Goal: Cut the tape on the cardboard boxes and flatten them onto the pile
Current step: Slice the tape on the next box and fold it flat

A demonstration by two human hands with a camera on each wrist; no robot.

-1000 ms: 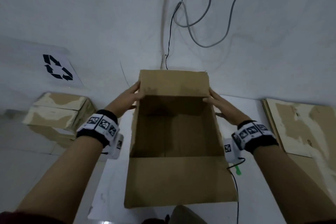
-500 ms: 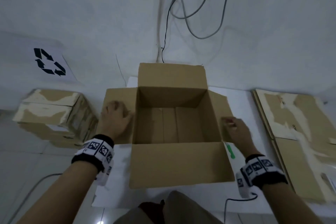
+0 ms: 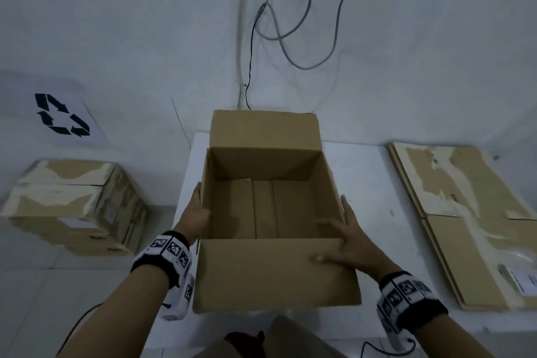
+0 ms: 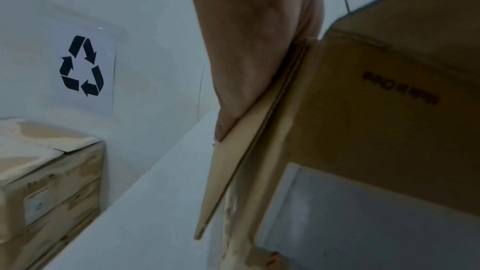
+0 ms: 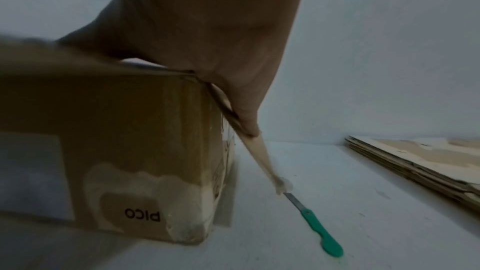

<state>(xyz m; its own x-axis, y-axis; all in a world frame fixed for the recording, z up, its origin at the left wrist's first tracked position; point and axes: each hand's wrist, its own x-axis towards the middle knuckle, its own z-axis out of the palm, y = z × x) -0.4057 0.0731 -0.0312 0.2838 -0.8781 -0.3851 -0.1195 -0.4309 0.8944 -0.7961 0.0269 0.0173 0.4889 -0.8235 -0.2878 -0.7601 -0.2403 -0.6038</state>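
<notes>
An open brown cardboard box (image 3: 270,273) stands upright on the white table (image 3: 374,183), its far and near flaps spread out. My left hand (image 3: 196,213) lies flat with straight fingers on the left side flap (image 4: 241,151), pressing it down against the outer wall. My right hand (image 3: 347,240) straddles the box's near right corner (image 5: 166,126): some fingers reach over the rim inside, and one finger (image 5: 246,122) presses the right flap down outside. A green-handled cutter (image 5: 320,231) lies on the table right of the box; it is hidden in the head view.
A pile of flattened cardboard (image 3: 465,212) lies on the table's right side. Stacked taped boxes (image 3: 72,206) stand to the left, beside the table and lower than it. A recycling sign (image 3: 61,115) and loose cables (image 3: 290,38) are on the wall behind.
Both hands came back from the far flap, spread the side flaps outward, then folded them down against the walls. The hands now sit on the box's sides nearer me.
</notes>
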